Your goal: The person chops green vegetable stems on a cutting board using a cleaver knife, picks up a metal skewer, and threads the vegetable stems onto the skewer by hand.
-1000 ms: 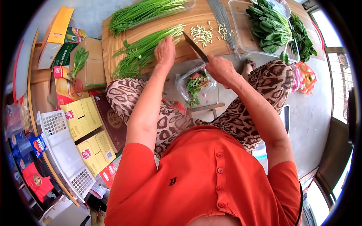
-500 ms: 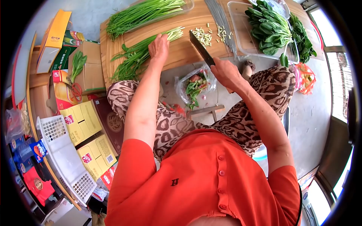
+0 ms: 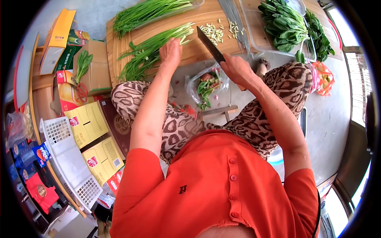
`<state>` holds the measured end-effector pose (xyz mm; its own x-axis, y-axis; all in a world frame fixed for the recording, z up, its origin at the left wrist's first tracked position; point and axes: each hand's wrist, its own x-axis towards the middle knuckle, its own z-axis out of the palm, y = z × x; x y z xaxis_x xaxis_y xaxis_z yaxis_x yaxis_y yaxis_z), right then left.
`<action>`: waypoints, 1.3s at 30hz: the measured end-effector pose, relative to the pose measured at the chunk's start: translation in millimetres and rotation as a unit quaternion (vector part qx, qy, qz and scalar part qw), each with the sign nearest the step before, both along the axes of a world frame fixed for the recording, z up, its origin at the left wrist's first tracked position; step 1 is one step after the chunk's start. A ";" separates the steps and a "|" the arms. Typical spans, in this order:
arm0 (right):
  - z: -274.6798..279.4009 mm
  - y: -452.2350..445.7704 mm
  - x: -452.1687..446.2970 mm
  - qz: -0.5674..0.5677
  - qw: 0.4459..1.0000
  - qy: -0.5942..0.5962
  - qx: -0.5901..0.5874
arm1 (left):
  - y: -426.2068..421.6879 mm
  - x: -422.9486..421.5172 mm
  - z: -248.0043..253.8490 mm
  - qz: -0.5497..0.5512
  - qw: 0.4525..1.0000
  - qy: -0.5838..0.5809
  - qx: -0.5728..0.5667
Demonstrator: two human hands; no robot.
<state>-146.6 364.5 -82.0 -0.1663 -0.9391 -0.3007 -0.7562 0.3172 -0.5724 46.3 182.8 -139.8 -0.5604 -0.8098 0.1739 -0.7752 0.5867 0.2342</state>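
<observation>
A bundle of garlic chives (image 3: pixel 158 41) lies on the wooden board (image 3: pixel 202 56), its pale stem ends pointing right. Against the lower edge of the bundle, my left hand (image 3: pixel 171 51) is closed with curled fingers, and a few pale stem ends poke out beside the fingertips. My right hand (image 3: pixel 239 71) grips the handle of a cleaver (image 3: pixel 210 45). Its dark blade slants up to the left, between the bundle and a pile of short cut chive pieces (image 3: pixel 214 33). More cut pieces lie farther right, by a strip of thin grey rods (image 3: pixel 232 20).
A clear tray (image 3: pixel 190 8) of long chives sits behind the bundle. Leafy greens (image 3: pixel 283 25) fill a clear bin at right. Between my knees stands a plastic bag (image 3: pixel 207 85) with scraps. Cartons (image 3: pixel 87 123) and a white basket (image 3: pixel 71 158) are on my left.
My left hand has shifted slightly right and down, from on top of the stems to the bundle's lower edge. The cleaver has moved a little left and its tip is higher.
</observation>
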 end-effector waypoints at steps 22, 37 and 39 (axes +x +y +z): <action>9.1 9.4 7.2 0.020 1.000 0.014 0.019 | 29.2 -6.9 -23.7 -0.021 0.995 0.094 0.026; 11.8 8.7 23.9 0.045 0.994 0.092 0.038 | 31.3 -7.3 -26.6 -0.029 0.993 0.111 0.031; 9.4 7.2 27.2 0.044 0.993 0.102 0.038 | 32.6 -7.3 -24.3 -0.029 0.994 0.102 0.032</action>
<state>-119.4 371.8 -72.6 -0.1491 -0.9286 -0.3397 -0.8806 0.2810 -0.3817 39.0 215.3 -164.1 -0.5643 -0.7905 0.2381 -0.6737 0.6077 0.4205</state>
